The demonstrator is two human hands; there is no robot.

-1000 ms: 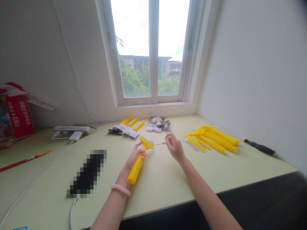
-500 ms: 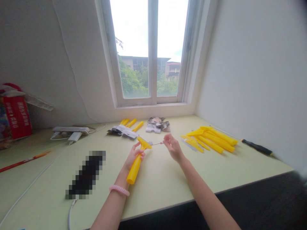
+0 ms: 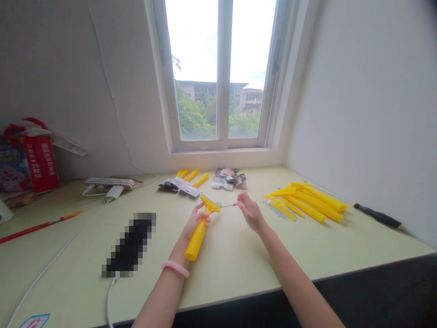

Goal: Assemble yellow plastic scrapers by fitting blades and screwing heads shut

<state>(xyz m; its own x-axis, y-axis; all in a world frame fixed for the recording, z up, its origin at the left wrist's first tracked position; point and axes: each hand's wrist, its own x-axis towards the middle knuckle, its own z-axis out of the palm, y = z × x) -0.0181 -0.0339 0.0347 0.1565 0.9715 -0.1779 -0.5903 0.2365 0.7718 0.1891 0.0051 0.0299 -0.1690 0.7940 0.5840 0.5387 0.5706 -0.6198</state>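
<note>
My left hand (image 3: 194,226) is wrapped round the yellow handle of a scraper (image 3: 197,239), whose wide head points away from me. My right hand (image 3: 251,212) pinches a small screwdriver (image 3: 229,206) with a thin metal shaft; most of its handle is hidden in the fingers. The shaft points left, and its tip meets the right side of the scraper's head. Just beyond that head, some small dark bits (image 3: 218,204) lie on the table, too small to name.
Yellow scraper parts (image 3: 312,207) lie at right beside a long black-handled screwdriver (image 3: 377,215). Packaged yellow-handled tools (image 3: 184,184) and torn wrappers (image 3: 228,178) lie near the window. To the left are a pixelated dark object (image 3: 131,246) on a cable, a power strip (image 3: 111,183) and a red stick (image 3: 41,226).
The camera has turned slightly left, so everything sits further right in the picture. Both hands keep their grips, and the screwdriver stays against the scraper's head.
</note>
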